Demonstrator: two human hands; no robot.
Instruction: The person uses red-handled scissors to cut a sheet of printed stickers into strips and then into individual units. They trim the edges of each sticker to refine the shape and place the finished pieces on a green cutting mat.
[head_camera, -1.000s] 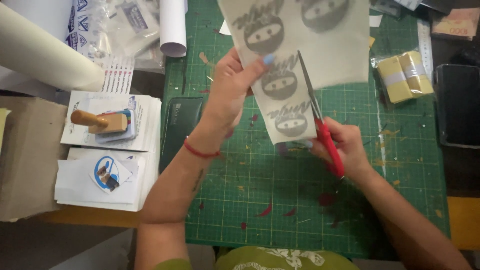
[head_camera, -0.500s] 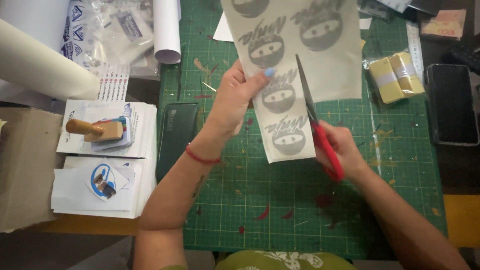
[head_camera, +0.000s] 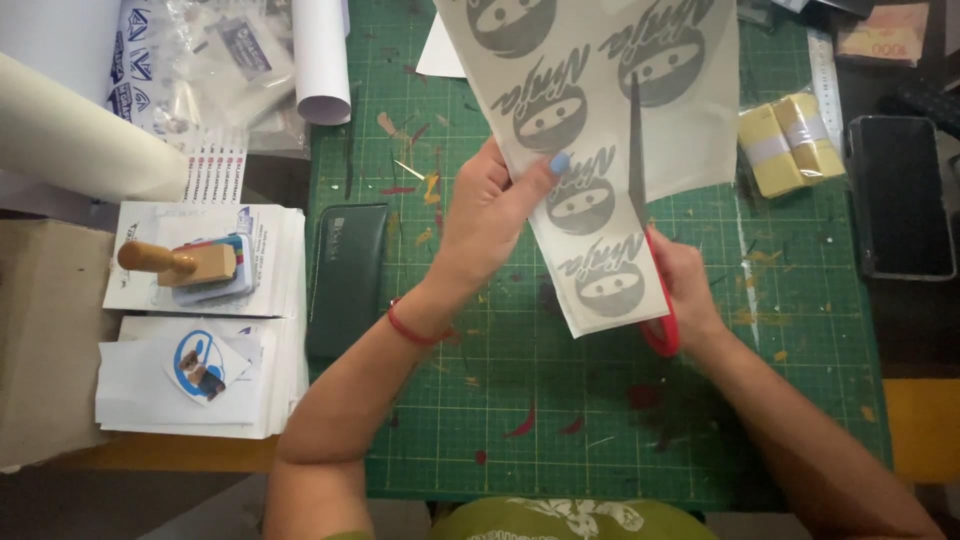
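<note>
My left hand (head_camera: 490, 215) pinches the sheet (head_camera: 600, 150) at its left edge, held up over the mat (head_camera: 600, 420). My right hand (head_camera: 685, 290) grips the scissors (head_camera: 645, 230), blades up the sheet's middle. It's thin, floppy; hold close beside the cut.

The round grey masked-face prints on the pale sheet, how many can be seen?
5. On the pale sheet: one cut off by the top edge, one upper right, one in the middle, one beside the left hand thumb, one lowest. More may lie outside the frame.
</note>
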